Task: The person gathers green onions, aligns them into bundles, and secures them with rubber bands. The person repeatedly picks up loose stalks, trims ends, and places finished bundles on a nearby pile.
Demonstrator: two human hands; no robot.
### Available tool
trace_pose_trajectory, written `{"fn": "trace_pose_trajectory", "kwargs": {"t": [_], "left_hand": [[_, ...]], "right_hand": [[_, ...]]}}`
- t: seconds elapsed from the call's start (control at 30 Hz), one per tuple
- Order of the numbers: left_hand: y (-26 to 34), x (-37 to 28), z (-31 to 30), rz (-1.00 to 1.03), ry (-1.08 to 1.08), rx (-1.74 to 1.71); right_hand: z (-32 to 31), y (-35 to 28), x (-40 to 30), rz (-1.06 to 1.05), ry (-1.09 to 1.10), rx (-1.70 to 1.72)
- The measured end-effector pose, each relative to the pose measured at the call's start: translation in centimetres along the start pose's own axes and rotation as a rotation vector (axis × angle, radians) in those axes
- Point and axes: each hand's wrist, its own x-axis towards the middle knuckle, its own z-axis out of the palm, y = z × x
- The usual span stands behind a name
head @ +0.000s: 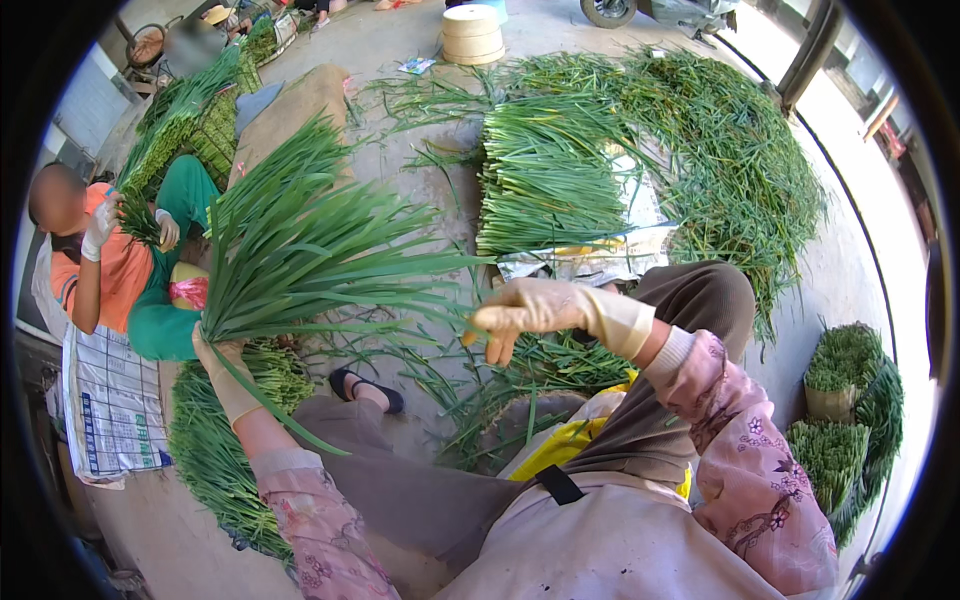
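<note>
My left hand (pixel 225 364), in a pale rubber glove, grips a fanned bunch of long green leafy stalks (pixel 322 255) by its lower end; the leaves spread to the right. My right hand (pixel 517 311), gloved alike, is by the leaf tips at the right, fingers bent and partly hidden behind each other; whether it pinches a leaf cannot be told. Beyond it, a neat row of similar green stalks (pixel 551 172) lies on a white woven sack (pixel 600 262). Below my left hand stands a large packed heap of stalks (pixel 232 450).
A co-worker (pixel 112 247) in orange and green sits at the left, holding a small bunch. Loose leaves (pixel 735 165) cover the floor at the upper right. Round bundles (pixel 829 450) stand at the far right. A cream round stool-like container (pixel 472 37) and a scooter wheel (pixel 609 9) are at the back.
</note>
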Motion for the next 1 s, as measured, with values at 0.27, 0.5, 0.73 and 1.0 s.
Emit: {"fn": "trace_pose_trajectory", "kwargs": {"t": [0.27,0.5,0.73,1.0], "left_hand": [[0.6,0.9,-1.6,-0.014,-0.138,-0.048],[0.3,1.1,-0.6,-0.089,-0.613,-0.270],[1.2,0.6,-0.7,-0.216,-1.082,-0.392],[1.5,1.3,-0.1,-0.252,-1.207,-0.399]], "right_hand": [[1.9,-2.4,-0.2,-0.608,0.329,0.326],[-2.0,2.9,-4.7,-0.296,0.328,-0.503],[-2.3,0.4,-6.0,-0.060,0.243,-0.312],[-2.5,0.3,-2.3,-0.104,0.247,0.002]]}}
